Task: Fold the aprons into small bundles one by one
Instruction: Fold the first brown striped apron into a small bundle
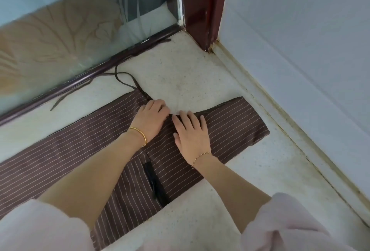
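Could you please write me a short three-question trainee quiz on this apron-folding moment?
1. True or false: the striped apron lies spread on the floor.
2. Which wrist wears the plain gold bangle: A left, B right?
3. Fill in: the right hand lies ____ on the cloth, fingers spread.

Key: 1 true. 2 A; the left hand has it, while the right wrist wears a thin twisted bracelet. 3 flat.

A brown apron (230, 122) with thin white pinstripes lies on a speckled off-white floor (180, 74). Pale pink sleeves (290, 224) fill the lower frame; a dark red door frame (202, 4) stands at upper centre.
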Demonstrator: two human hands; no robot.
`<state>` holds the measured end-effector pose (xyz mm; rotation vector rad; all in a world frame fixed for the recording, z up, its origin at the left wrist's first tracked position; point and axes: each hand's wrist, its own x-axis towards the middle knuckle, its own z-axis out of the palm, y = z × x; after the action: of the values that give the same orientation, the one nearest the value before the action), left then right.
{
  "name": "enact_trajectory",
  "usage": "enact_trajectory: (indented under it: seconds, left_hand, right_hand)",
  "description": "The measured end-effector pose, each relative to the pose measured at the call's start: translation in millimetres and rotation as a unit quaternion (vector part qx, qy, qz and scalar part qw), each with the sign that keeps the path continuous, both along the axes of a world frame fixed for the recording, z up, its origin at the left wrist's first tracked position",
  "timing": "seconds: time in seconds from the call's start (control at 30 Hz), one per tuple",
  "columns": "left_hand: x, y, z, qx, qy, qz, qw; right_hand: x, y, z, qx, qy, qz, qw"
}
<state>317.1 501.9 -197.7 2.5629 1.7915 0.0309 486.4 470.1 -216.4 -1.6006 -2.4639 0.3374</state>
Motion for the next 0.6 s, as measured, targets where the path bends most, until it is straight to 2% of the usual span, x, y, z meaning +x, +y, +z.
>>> enact_trajectory:
  seconds: [0.13,0.2,0.27,0.3,0.4,0.5,0.6]
  left_hand:
    - [9,0,-4,0.033,-0.023,0.043,0.998]
    - [6,-6,-5,0.093,-0.058,0.154,0.982]
    - [-1,-13,-7,0.151,-0.103,0.28,0.943]
    - [-5,-17,-11,0.151,-0.12,0.314,0.929]
    - [-12,-26,-25,0.057,-0.161,0.306,0.937]
    - [-12,-33,-30,-0.013,-0.088,0.259,0.962]
    - [-15,-33,-31,-0.059,-0.037,0.261,0.963]
  right_hand:
    - [10,-5,-16,0.042,-0.001,-0.017,0.999]
    - [11,-7,-17,0.06,0.015,-0.033,0.998]
    - [11,-8,-17,0.077,0.028,-0.021,0.996]
    - [10,-7,-16,0.086,0.026,-0.002,0.996]
    - [0,-2,-10,0.13,0.026,0.029,0.991]
    - [-18,-5,-5,0.09,0.062,0.082,0.991]
    - [-26,-11,-11,0.018,-0.026,0.144,0.989]
